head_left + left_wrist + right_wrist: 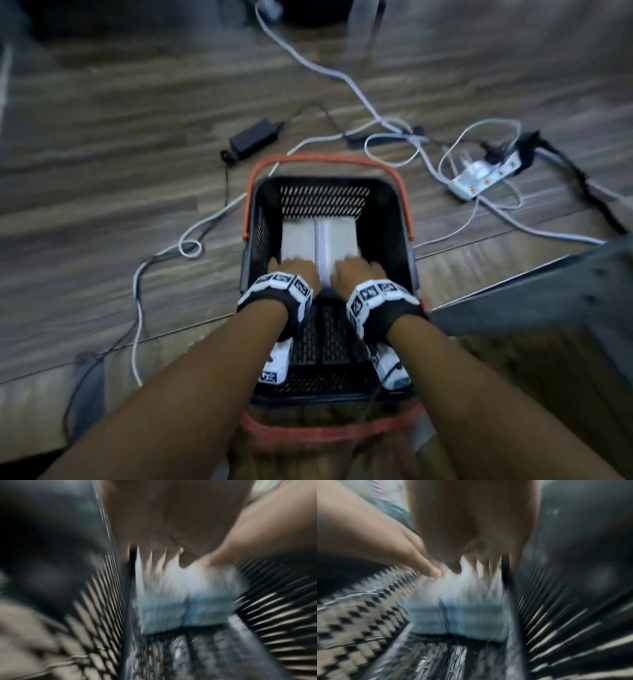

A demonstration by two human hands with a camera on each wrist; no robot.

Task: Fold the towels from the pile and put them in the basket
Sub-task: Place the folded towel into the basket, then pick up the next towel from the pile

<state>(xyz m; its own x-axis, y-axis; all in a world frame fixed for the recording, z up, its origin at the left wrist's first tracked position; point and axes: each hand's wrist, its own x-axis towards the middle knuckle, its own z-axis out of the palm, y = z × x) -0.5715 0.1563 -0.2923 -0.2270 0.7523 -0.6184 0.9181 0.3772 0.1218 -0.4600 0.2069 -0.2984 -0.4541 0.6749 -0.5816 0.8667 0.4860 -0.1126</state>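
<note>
A black mesh basket (253,219) with red handles stands on the wood floor below me. A folded white towel (301,240) with a pale stripe lies flat at the far end of its bottom. Both hands reach into the basket. My left hand (294,270) rests on the towel's near left edge and my right hand (356,270) on its near right edge. The blurred wrist views show the towel (188,601) (462,608) as several stacked layers. The fingers and thumb of each hand (171,527) (471,520) lie on top of it. The basket walls (102,595) (556,615) stand close on either side.
A black power adapter (255,138), a white power strip (486,176) and several loose cables (342,77) lie on the floor beyond and beside the basket. A grey slab-like edge (548,298) juts in at the right. One red handle (325,159) arches over the far rim.
</note>
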